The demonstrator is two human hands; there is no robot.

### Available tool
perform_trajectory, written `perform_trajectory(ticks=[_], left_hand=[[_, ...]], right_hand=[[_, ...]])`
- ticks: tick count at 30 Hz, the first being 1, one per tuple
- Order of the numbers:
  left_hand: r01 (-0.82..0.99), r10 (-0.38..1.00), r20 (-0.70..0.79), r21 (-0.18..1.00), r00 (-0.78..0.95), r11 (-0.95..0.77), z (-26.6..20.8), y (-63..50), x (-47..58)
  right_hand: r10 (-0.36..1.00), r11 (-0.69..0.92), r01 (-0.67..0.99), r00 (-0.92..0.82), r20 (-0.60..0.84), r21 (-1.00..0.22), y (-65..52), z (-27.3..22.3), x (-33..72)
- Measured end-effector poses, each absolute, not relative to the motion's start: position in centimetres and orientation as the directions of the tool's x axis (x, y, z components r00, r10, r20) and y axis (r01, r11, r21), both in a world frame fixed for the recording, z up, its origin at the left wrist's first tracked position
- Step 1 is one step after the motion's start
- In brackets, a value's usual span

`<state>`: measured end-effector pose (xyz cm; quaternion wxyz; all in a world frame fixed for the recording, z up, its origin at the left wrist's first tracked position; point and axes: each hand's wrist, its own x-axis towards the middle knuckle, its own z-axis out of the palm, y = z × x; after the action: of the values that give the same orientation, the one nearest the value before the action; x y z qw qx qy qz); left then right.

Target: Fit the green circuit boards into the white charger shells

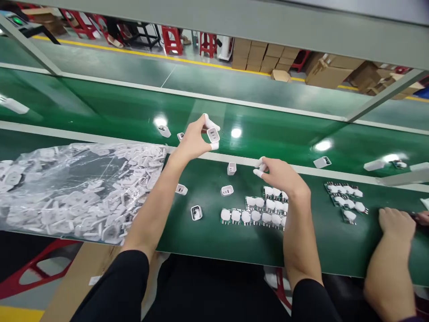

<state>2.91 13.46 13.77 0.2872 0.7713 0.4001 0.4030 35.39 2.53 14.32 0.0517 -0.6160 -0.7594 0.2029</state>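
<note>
My left hand (196, 139) is raised above the near edge of the green belt, its thumb and fingers closed around a white charger (213, 135) whose port end faces me. White finger cots cover the fingertips. My right hand (279, 173) hovers over the bench with thumb and fingers slightly apart and nothing visible between them. Below it lie rows of circuit boards (255, 216) with white putty-like caps, partly hidden by my forearm. Between my arms a white charger (231, 168) stands upright, another charger (227, 190) lies nearby, and an open white shell (196, 213) shows its inside.
A clear plastic bag (83, 172) of white plastic parts covers the bench at left. Several chargers sit on the green belt (127, 109), including a white charger (322, 162). At right, a co-worker's hand (398, 223) rests near more boards (345, 197). A metal rail (214, 22) crosses overhead.
</note>
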Motion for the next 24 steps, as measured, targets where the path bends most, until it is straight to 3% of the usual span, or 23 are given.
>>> perform_trajectory(ticks=[3,6,12,15,19,24], left_hand=[[0.168,0.803,0.495,0.807,0.331,-0.566,16.0,9.0,3.1],[0.064,0.787,0.516,0.822,0.339,-0.567,17.0,6.5,3.5],[0.059,0.766,0.525,0.81,0.371,-0.583,17.5,6.4,4.1],[0.048,0.744,0.544,0.794,0.387,-0.606,17.6,6.3,4.0],[0.073,0.74,0.523,0.794,0.423,-0.603,17.6,5.9,3.8],[0.077,0.743,0.524,0.794,0.416,-0.603,17.7,5.7,3.7]], right_hand=[[0.943,0.197,0.921,-0.271,-0.193,-0.336,3.2,11.7,33.7],[0.945,0.198,0.938,-0.26,-0.198,-0.286,3.6,10.2,33.1],[0.978,-0.02,0.997,0.005,-0.209,-0.068,0.3,9.5,37.4],[0.975,-0.041,0.999,0.037,-0.218,-0.014,-2.0,8.2,38.3],[0.985,0.027,0.999,-0.029,-0.171,-0.019,-3.3,6.5,37.4],[0.976,0.156,0.98,-0.172,-0.133,-0.124,-3.7,6.4,36.4]])
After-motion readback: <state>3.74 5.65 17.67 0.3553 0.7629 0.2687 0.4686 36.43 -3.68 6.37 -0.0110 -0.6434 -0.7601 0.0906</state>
